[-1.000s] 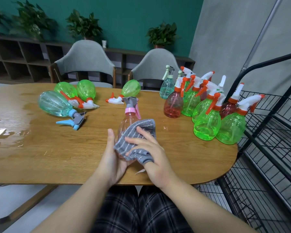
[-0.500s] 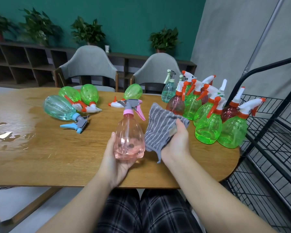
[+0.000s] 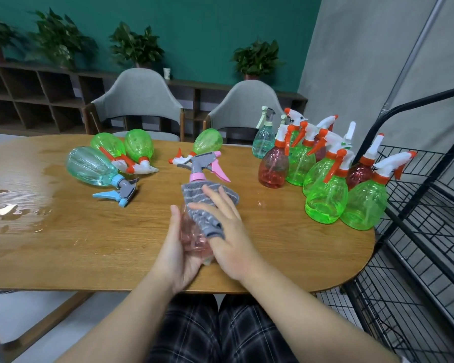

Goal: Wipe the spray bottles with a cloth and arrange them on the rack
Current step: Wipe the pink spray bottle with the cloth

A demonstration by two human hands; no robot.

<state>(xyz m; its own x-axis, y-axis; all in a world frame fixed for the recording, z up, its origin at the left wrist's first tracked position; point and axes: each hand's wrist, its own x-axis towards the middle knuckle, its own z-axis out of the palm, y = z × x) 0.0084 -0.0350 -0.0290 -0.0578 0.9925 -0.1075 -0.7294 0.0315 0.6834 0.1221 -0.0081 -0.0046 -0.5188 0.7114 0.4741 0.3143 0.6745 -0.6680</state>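
The step in hand is the wiping; the left hand (image 3: 180, 255) cups the pink spray bottle (image 3: 194, 231) from below and behind, fingers curled round its body, holding it upright just above the table's near edge, about midway along; the right hand (image 3: 226, 231) lies over the grey striped cloth (image 3: 207, 203), fingers nearly straight and spread, pressing the cloth flat against the bottle's shoulder and front; the bottle's grey and pink trigger head (image 3: 202, 163) stands clear above the cloth.

On the table (image 3: 63, 244) toward the far left, four bottles lie on their sides: a teal bottle (image 3: 89, 166) with a blue trigger, two green ones (image 3: 123, 146) side by side, and a third green one (image 3: 207, 138) near the far edge; puddles of water (image 3: 8, 209) sit at the left edge. At the right end a cluster of upright bottles (image 3: 325, 179), green, red and pale teal, stands close together; just beyond that end is the black wire rack (image 3: 417, 218), and no bottle appears to be on the shelves in view.

By my reading the task is early; once this bottle is wiped, the next move calls for carrying it rightward, past the upright cluster without knocking it, and setting it on a rack shelf.
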